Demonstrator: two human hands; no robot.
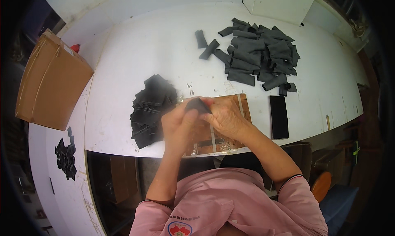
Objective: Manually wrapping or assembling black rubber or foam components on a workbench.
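Between my two hands is a small black fabric piece (198, 105), folded and gripped from both sides. My left hand (177, 120) is closed on its left side, thumb toward the middle. Fingers of my right hand (225, 116) pinch its right edge. Both hands are above a brown board (230, 142) with strips of clear tape, at the near edge of the table. A pile of black fabric pieces (150, 112) lies just left of my left hand. Farther off at the right spreads a heap of dark grey fabric tubes (251, 55).
A black smartphone (279, 117) lies right of the board. An open cardboard box (55, 82) stands at the left. More black scraps (66, 158) lie on the side table (61, 201). An orange round stool (321, 186) is below the table at the right.
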